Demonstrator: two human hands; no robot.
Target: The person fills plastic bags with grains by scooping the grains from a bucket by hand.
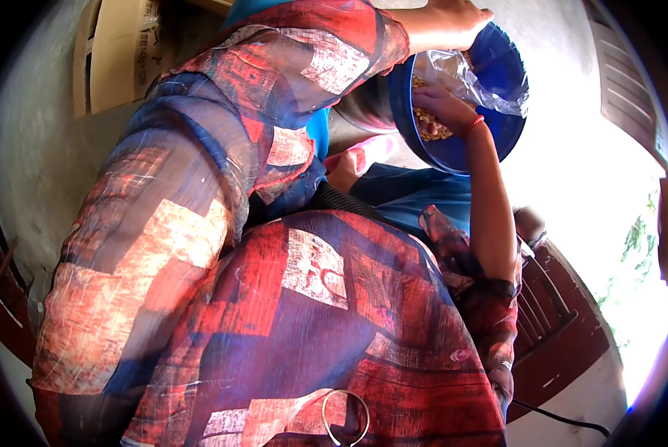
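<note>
My right hand (447, 109), with a red bead bracelet at the wrist, reaches inside a round blue tub (509, 63). Its fingers lie apart over small tan kernels (432, 128); whether any are under the palm is hidden. A crumpled clear plastic bag (457, 71) lines part of the tub, next to this hand. My left hand (459, 16) is at the tub's upper rim, at the top edge of the view. Most of its fingers are cut off there, so its grip cannot be made out.
A cardboard box (121, 56) stands against the wall at upper left. Dark red slatted wooden furniture (554, 313) is at right, with a black cable (565, 419) below it. Pink cloth or plastic (375, 151) lies below the tub. Bright light washes out the right side.
</note>
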